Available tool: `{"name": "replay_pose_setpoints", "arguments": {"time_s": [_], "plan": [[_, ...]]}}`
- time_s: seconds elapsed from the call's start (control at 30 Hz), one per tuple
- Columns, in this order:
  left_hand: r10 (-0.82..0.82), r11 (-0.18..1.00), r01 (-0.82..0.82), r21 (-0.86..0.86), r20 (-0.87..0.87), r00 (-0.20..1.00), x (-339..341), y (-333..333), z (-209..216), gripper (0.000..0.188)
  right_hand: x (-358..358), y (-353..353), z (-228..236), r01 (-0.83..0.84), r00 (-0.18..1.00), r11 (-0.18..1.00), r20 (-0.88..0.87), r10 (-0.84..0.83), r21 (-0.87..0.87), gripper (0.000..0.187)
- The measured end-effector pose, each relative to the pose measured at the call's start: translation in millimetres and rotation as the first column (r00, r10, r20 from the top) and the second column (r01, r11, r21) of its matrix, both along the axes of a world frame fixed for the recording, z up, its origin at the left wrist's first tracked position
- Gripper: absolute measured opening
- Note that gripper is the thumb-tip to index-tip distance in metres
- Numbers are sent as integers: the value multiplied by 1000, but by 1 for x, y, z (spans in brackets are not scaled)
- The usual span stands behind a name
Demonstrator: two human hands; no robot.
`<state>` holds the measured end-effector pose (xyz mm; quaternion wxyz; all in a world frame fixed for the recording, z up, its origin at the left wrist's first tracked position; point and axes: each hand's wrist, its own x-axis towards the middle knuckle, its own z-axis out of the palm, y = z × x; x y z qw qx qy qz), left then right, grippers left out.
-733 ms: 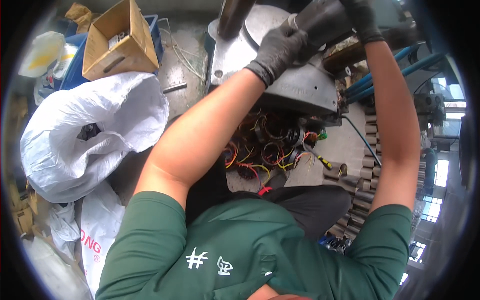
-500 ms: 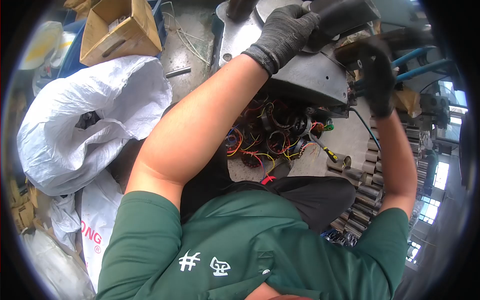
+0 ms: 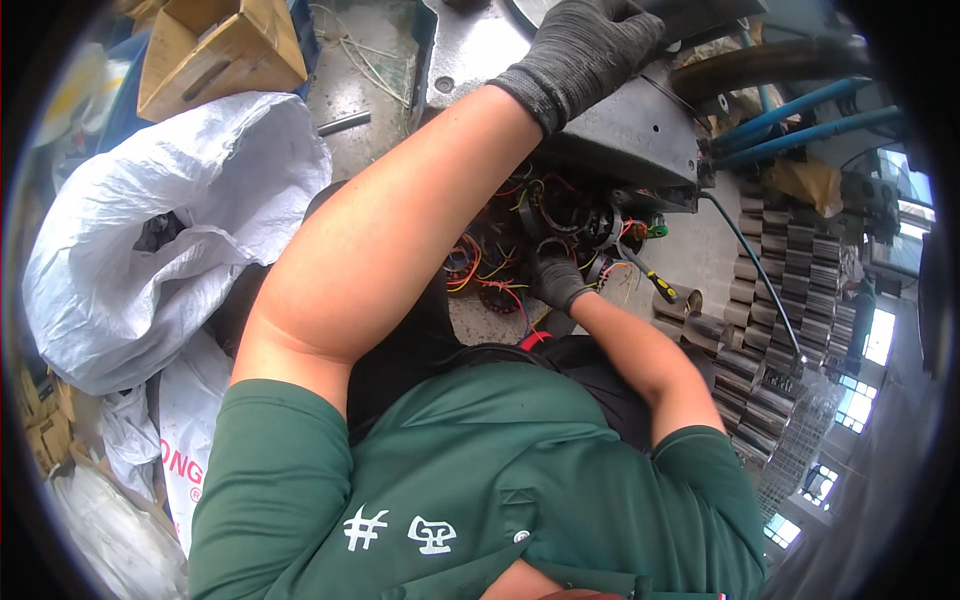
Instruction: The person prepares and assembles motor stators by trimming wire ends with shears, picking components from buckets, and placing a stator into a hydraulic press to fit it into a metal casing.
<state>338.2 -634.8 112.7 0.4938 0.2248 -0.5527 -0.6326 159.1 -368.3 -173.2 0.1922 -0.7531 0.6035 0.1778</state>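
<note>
My left hand (image 3: 592,58), in a dark grey knit glove, is closed above the grey metal machine bed (image 3: 625,130). Its knuckles are beside a dark metal cylinder (image 3: 705,22) at the top edge; what the curled fingers grip is hidden. My right hand (image 3: 560,282), gloved too, reaches down into a pile of wire-wound motor stators (image 3: 545,212). Its fingers are closed around the rim of one stator, partly lost in the dark. Red, yellow and blue leads stick out around that hand.
A screwdriver (image 3: 658,284) with a yellow-black handle lies right of the stators. Stacked metal cylinders (image 3: 790,290) line the right side, below blue bars (image 3: 800,115). At left are a white woven sack (image 3: 100,230) and a cardboard box (image 3: 230,65). A short metal rod (image 3: 344,123) lies nearby.
My right hand has swung down and left from the blue bars into the stator pile. My left hand stays at the dark cylinder, shifted slightly up and right.
</note>
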Motion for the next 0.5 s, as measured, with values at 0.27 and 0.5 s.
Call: {"name": "replay_pose_setpoints", "arguments": {"time_s": [0.27, 0.5], "plan": [[-60, 995, 69, -67, 131, 990, 2, 4, -10, 29, -1, -27, 45, 129, 987, 975, 74, -144, 180, 48], [133, 985, -105, -140, 213, 968, -8, 21, -26, 30, -37, -42, 191, 472, 102, 598, 634, -767, 648, 47]]}}
